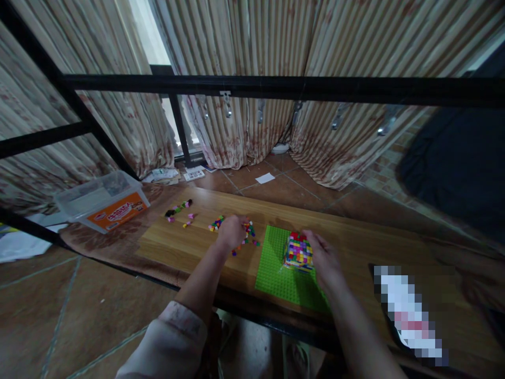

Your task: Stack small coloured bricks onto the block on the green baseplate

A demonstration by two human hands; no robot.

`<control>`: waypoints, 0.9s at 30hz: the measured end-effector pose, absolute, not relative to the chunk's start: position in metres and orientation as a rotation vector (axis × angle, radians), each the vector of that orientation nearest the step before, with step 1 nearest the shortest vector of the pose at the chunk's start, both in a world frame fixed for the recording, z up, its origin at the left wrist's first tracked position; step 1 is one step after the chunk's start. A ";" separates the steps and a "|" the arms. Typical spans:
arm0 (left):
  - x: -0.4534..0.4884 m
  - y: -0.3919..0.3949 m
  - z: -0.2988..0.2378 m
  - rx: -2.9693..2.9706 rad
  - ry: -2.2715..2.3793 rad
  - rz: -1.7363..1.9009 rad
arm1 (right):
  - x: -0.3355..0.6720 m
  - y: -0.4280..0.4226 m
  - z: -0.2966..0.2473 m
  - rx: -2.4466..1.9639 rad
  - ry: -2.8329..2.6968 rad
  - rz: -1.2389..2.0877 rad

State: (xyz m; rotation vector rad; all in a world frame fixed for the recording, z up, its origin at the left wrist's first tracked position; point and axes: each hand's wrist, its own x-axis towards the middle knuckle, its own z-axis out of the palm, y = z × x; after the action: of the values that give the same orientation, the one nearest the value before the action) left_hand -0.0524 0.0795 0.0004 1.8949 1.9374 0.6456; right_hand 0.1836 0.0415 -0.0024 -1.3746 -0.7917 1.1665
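With twelve pointing away from the wearer, the block [299, 251] of mixed bricks stands on the green plate [272, 263], whose bare studs show from nine round to six. The studded plate probably keeps it from sliding on the smooth bench [201, 258].

The right hand [324, 258] is at the block's three o'clock side, fingers reaching to its far top edge; it seems to rest against the block, perhaps to steady it. Whether that grip is closed on the block or only leaning there, I cannot tell.

The left hand [231, 232], between nine and ten from the block, dips fingers down among the loose bricks [251, 230]. Its fingertips are hidden, so whether this grip holds a brick cannot be told. The bricks lie scattered just off the plate, which seems to leave its studs free and the pieces within easy reach.

A smaller cluster [179, 208] lies farther towards ten, apart from the rest, perhaps sorted aside. Beyond it, the clear tub [118, 211] sits off the bench, out of the hands' way.
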 end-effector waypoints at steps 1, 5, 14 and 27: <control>-0.052 0.080 -0.001 1.911 1.950 0.634 | 0.184 0.042 -0.003 -1.376 -0.795 1.173; -0.051 0.081 -0.003 1.976 1.999 0.605 | 0.185 0.043 -0.004 -1.384 -0.807 1.157; -0.035 0.082 -0.006 2.119 2.015 0.654 | 0.189 0.042 -0.003 -1.344 -1.000 1.000; 0.034 0.050 -0.003 1.743 1.228 1.024 | 0.185 0.047 0.007 -1.387 -1.651 0.659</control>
State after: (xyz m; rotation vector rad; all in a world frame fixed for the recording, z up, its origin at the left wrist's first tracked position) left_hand 0.0344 0.0497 -0.0033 1.7429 1.2278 1.0243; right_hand 0.1850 0.0470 0.0070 -1.3873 -1.6513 0.6593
